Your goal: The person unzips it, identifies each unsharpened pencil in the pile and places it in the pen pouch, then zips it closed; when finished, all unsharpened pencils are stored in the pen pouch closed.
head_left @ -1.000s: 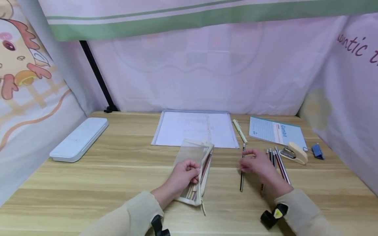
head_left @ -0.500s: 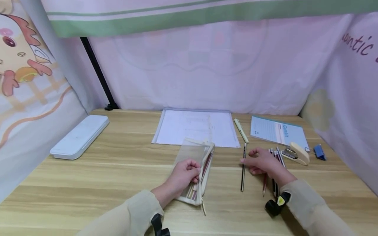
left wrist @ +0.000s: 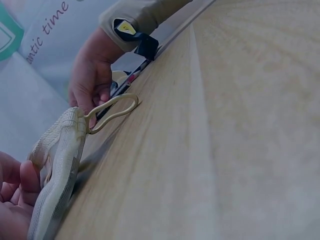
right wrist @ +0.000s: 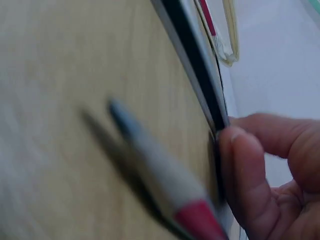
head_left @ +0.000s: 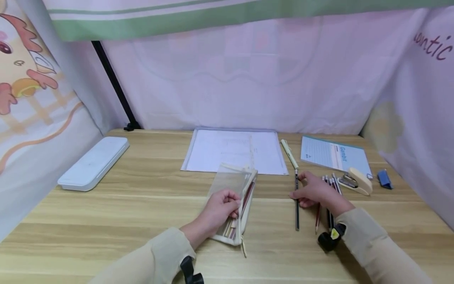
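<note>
My left hand (head_left: 221,205) grips the open edge of a see-through mesh pencil case (head_left: 227,179) with a cream zip. Several pencils show inside it. In the left wrist view the pencil case (left wrist: 57,180) stands on its side edge, its zip pull loop (left wrist: 117,107) sticking out. My right hand (head_left: 313,191) pinches a dark striped pencil (head_left: 297,219) lying lengthwise on the table; the right wrist view has thumb and finger at this pencil (right wrist: 195,65). Under the right wrist lie several more pencils (head_left: 329,221), partly hidden, one of them red (head_left: 317,221).
A pale pen (head_left: 289,154) lies just beyond the pencil, beside a paper sheet in a clear folder (head_left: 213,152). Further right are a blue notepad (head_left: 319,152), a cream stapler (head_left: 360,182) and a blue clip (head_left: 384,179). A white case (head_left: 93,163) sits at the left.
My right hand has moved slightly right of where it was a second ago, and its thumb now reaches across the pencil, which has rolled and shifted a little. My left hand stays on the pencil case.
</note>
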Demonstrator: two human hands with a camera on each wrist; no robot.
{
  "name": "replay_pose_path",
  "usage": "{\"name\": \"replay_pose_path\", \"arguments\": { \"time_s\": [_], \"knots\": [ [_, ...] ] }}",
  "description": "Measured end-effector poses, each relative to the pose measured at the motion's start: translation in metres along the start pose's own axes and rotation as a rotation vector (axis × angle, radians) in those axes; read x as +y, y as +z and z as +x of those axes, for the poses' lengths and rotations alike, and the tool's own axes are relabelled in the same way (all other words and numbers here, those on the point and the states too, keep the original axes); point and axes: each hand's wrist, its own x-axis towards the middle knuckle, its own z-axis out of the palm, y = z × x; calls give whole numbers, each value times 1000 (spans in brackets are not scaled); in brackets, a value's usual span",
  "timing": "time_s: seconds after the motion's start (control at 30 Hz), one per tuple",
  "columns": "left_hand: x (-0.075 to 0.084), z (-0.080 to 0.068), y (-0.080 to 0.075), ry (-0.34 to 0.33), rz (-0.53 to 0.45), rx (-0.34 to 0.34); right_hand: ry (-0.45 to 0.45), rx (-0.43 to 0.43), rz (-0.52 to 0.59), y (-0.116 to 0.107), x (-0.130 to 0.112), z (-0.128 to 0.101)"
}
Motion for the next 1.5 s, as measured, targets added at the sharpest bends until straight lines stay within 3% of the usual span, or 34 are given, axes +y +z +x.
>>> {"name": "replay_pose_path", "arguments": {
  "time_s": [0.13,0.4,0.67,0.83,1.17,1.5],
  "knots": [
    [-1,1,0,-3,-2,-11,11,-25,56,-2,1,-1],
    [-3,2,-1,10,6,-8,-30,-33,303,2,10,-10],
    [1,-1,0,8,49,18,-136,-17,596,34,-9,-17],
    [4,-2,2,11,63,20,-162,-31,703,61,-28,-20],
    [8,-3,6,73,103,54,-144,-86,744,107,-50,-19],
    [9,-3,6,97,88,95,-108,-117,687,120,-55,-22]
  ]
}}
